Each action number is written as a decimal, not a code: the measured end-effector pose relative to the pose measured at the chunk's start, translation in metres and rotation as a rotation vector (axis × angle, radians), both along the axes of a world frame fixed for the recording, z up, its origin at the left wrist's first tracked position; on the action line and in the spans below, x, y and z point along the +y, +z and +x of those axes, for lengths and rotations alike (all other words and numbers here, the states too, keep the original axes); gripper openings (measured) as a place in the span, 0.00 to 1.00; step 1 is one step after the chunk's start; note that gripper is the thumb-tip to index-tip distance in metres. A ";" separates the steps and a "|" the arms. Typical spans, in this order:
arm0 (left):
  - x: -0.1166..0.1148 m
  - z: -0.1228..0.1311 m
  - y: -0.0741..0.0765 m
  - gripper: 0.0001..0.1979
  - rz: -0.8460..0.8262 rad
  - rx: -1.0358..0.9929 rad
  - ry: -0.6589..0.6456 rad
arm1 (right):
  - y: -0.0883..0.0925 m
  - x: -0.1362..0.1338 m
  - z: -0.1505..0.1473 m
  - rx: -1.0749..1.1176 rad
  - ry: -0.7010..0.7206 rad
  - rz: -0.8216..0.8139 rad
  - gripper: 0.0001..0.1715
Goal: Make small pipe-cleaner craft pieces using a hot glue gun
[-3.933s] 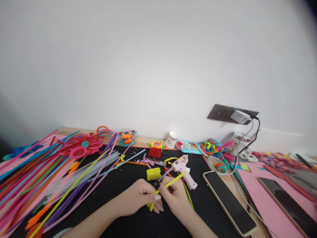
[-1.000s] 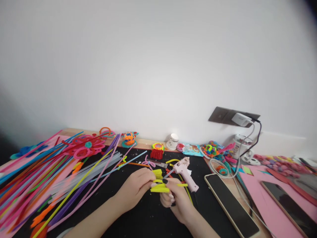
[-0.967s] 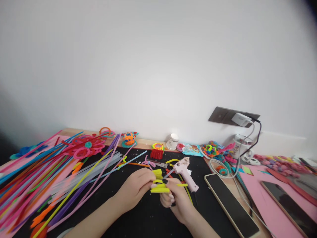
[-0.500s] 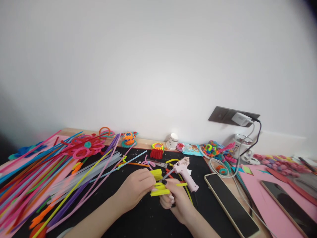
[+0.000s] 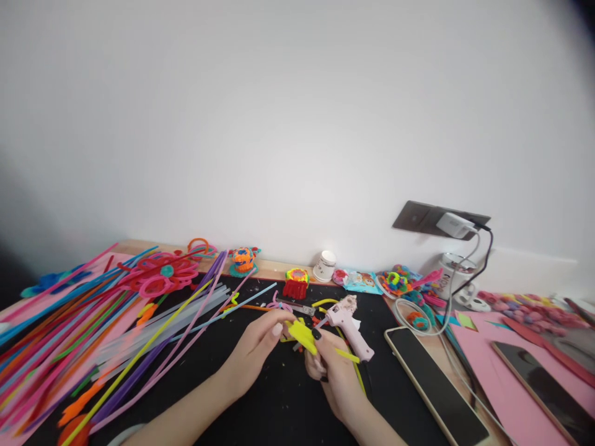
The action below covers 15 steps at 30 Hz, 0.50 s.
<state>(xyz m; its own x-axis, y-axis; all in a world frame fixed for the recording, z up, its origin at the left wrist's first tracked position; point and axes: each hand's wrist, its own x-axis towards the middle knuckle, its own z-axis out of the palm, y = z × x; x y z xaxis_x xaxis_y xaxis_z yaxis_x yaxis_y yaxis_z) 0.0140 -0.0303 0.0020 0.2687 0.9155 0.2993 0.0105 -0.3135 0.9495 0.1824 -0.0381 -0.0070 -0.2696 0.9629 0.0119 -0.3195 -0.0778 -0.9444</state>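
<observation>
Between my hands, above the black mat [image 5: 279, 409], is a yellow pipe-cleaner piece [image 5: 303, 336] with a strip sticking out to the right. My right hand [image 5: 335, 371] pinches it between thumb and fingers. My left hand [image 5: 255, 354] has its fingers curled round the piece's left side, the thumb raised; part of the piece is hidden there. A pale pink glue gun [image 5: 352, 331] lies just beyond my right hand. Behind my hands lie a small purple looped piece [image 5: 280, 305] and a red and yellow piece [image 5: 296, 284].
Many coloured pipe cleaners [image 5: 153, 337] spread over the left side, with a pink flower [image 5: 162, 275] on top. A white cup [image 5: 324, 266] stands by the wall. On the right are a phone [image 5: 434, 384], a white cable [image 5: 449, 347], a mug [image 5: 455, 279] and pink sheets [image 5: 483, 365].
The yellow piece has been turned and now shows a broader face. My left thumb has lifted, and my left hand has opened somewhat. My right hand still pinches the piece.
</observation>
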 end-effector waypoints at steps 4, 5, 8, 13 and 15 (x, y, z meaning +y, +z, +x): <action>-0.002 0.010 -0.001 0.19 -0.162 -0.117 -0.107 | -0.006 -0.002 0.001 -0.256 -0.039 0.195 0.26; -0.003 0.012 -0.002 0.17 -0.193 -0.110 -0.119 | -0.007 -0.003 0.001 -0.316 -0.026 0.232 0.26; -0.005 0.017 -0.004 0.15 -0.264 -0.113 -0.102 | -0.009 -0.006 0.001 -0.443 0.021 0.298 0.25; -0.002 0.017 -0.009 0.14 -0.382 -0.290 -0.001 | -0.007 -0.006 0.004 -0.441 -0.033 0.286 0.23; 0.000 0.017 -0.010 0.14 -0.427 -0.376 0.001 | -0.008 -0.004 0.004 -0.413 -0.071 0.263 0.22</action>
<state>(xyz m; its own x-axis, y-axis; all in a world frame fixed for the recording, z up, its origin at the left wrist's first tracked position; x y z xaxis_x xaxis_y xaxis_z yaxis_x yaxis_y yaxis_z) 0.0313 -0.0308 -0.0078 0.2140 0.9766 -0.0226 -0.3522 0.0987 0.9307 0.1864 -0.0425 -0.0147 -0.2371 0.9577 0.1630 0.0898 0.1887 -0.9779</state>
